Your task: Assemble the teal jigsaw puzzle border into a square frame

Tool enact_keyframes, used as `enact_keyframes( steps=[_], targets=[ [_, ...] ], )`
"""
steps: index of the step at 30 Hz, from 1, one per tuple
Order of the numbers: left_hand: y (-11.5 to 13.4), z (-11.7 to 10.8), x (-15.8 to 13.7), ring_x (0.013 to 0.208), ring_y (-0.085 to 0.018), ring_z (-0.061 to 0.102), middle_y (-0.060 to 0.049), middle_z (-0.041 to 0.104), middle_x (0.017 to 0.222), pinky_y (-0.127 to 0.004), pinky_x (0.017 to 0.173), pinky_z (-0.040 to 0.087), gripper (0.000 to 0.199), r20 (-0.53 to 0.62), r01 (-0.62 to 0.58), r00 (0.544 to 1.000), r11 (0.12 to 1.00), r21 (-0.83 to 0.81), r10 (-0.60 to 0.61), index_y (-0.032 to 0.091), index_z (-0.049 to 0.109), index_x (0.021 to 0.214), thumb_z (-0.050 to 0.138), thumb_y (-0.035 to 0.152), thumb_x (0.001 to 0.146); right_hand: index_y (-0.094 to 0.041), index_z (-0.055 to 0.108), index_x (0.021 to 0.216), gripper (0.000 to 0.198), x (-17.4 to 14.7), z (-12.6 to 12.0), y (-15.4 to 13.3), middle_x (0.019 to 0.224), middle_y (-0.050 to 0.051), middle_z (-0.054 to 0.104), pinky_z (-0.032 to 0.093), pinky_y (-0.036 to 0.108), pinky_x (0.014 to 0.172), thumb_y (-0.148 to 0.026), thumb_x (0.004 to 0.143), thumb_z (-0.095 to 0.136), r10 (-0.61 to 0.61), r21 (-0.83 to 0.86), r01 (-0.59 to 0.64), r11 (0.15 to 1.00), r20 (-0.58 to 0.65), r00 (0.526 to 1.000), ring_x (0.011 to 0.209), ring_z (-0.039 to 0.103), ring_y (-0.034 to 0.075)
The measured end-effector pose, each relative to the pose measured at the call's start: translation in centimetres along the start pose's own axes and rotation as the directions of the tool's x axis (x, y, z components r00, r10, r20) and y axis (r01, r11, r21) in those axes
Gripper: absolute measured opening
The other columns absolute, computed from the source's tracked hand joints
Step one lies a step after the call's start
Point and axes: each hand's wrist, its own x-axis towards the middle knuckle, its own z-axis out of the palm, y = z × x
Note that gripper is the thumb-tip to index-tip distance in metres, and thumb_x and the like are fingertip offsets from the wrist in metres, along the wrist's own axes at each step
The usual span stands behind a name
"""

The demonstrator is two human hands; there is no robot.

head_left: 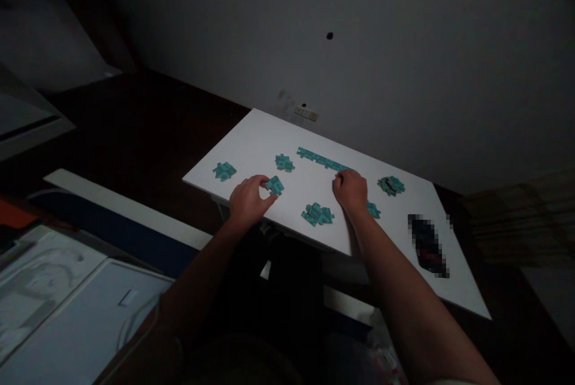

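My left hand (249, 200) pinches a small stack of teal puzzle pieces (275, 186) between thumb and forefinger, near the table's front edge. My right hand (353, 191) is closed, its curled fingertips at the right end of a joined strip of teal puzzle pieces (320, 159). What those fingers grip, if anything, is hidden. Between the hands and nearer to me lies a pile of puzzle pieces (318, 214). Another group of pieces (284, 162) sits just beyond my left hand. Some more pieces (373, 210) show partly behind my right wrist.
The white table (251, 139) stands close to a grey wall. One puzzle pile (224, 171) lies at its left, another (391, 185) at its right. A dark, pixelated object (427, 245) rests near the right end. A wall socket (306, 113) is behind the table.
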Motion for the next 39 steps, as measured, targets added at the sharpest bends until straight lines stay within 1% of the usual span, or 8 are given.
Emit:
enact_keyframes(
  steps=[6,11,17,23,26,29,34,39],
  targets=[
    [-0.3,0.0,0.1,0.114,-0.034,0.085,-0.007,0.095,0.127,-0.051,0.112,0.064,0.043,0.019,-0.028,0.999,0.999,-0.029,0.028,0.03,0.085,0.144,0.1,0.026,0.103,-0.008,0.09,0.137,0.037,0.2,0.3,0.1,0.143,0.025,0.089,0.049,0.044,0.112,-0.018,0.123,0.057,-0.009,-0.011,0.008,1.0,-0.013,1.0,0.128,0.072,0.035],
    [-0.9,-0.4,0.3,0.108,-0.03,0.085,-0.004,0.095,0.125,-0.046,0.104,0.065,0.046,0.069,-0.101,0.991,0.987,-0.128,0.111,0.032,0.086,0.151,0.087,0.022,0.106,-0.007,0.09,0.137,0.038,0.3,0.4,0.0,0.144,0.026,0.09,0.052,0.047,0.118,-0.017,0.122,0.056,-0.004,-0.017,0.004,1.0,-0.017,1.0,0.131,0.076,0.037],
    [-1.4,-0.1,1.1,0.116,-0.03,0.087,-0.01,0.094,0.139,-0.045,0.112,0.069,0.056,0.095,-0.185,0.973,0.955,-0.231,0.212,0.024,0.092,0.159,0.066,0.013,0.112,-0.013,0.092,0.136,0.036,0.4,0.4,0.1,0.145,0.025,0.091,0.053,0.048,0.118,-0.017,0.122,0.059,0.002,-0.014,-0.002,1.0,-0.018,1.0,0.135,0.078,0.039],
    [0.4,2.0,3.1,0.131,-0.037,0.089,-0.013,0.094,0.152,-0.054,0.124,0.069,0.057,0.181,-0.249,0.944,0.957,-0.152,0.275,0.027,0.092,0.166,0.062,0.019,0.119,-0.015,0.091,0.137,0.038,0.2,0.3,-0.2,0.147,0.026,0.091,0.053,0.049,0.118,-0.017,0.124,0.056,0.009,-0.015,-0.01,1.0,-0.044,0.999,0.139,0.079,0.04],
    [1.9,3.0,3.8,0.129,-0.037,0.089,-0.018,0.093,0.157,-0.055,0.123,0.07,0.058,0.208,-0.291,0.927,0.949,-0.124,0.311,0.021,0.086,0.174,0.055,0.022,0.125,-0.018,0.091,0.139,0.041,0.0,0.1,-0.4,0.145,0.025,0.091,0.054,0.05,0.116,-0.018,0.124,0.053,0.019,-0.013,-0.019,1.0,-0.06,0.998,0.139,0.08,0.041],
    [3.2,3.6,4.0,0.142,-0.037,0.085,-0.019,0.091,0.163,-0.054,0.128,0.066,0.057,0.237,-0.351,0.904,0.934,-0.065,0.356,0.022,0.086,0.173,0.054,0.018,0.126,-0.017,0.091,0.139,0.041,-0.2,-0.1,-0.6,0.146,0.025,0.091,0.054,0.049,0.114,-0.019,0.122,0.053,0.018,-0.011,-0.019,1.0,-0.07,0.997,0.137,0.08,0.041],
    [4.7,3.9,4.0,0.144,-0.037,0.081,-0.018,0.09,0.151,-0.053,0.126,0.064,0.055,0.306,-0.377,0.887,0.925,0.045,0.346,0.028,0.095,0.162,0.059,0.013,0.122,-0.019,0.092,0.132,0.039,-0.3,-0.1,-0.6,0.138,0.024,0.093,0.057,0.047,0.112,-0.021,0.118,0.056,0.019,0.002,-0.019,1.0,-0.088,0.996,0.129,0.079,0.039],
    [4.7,2.4,3.2,0.144,-0.037,0.079,-0.017,0.088,0.15,-0.051,0.126,0.065,0.049,0.263,-0.382,0.896,0.923,0.048,0.358,0.03,0.098,0.152,0.065,0.011,0.122,-0.02,0.092,0.13,0.039,-0.5,-0.2,-0.5,0.127,0.021,0.092,0.062,0.05,0.109,-0.022,0.115,0.056,0.004,0.017,-0.002,1.0,-0.117,0.993,0.122,0.08,0.039]
  ],
)
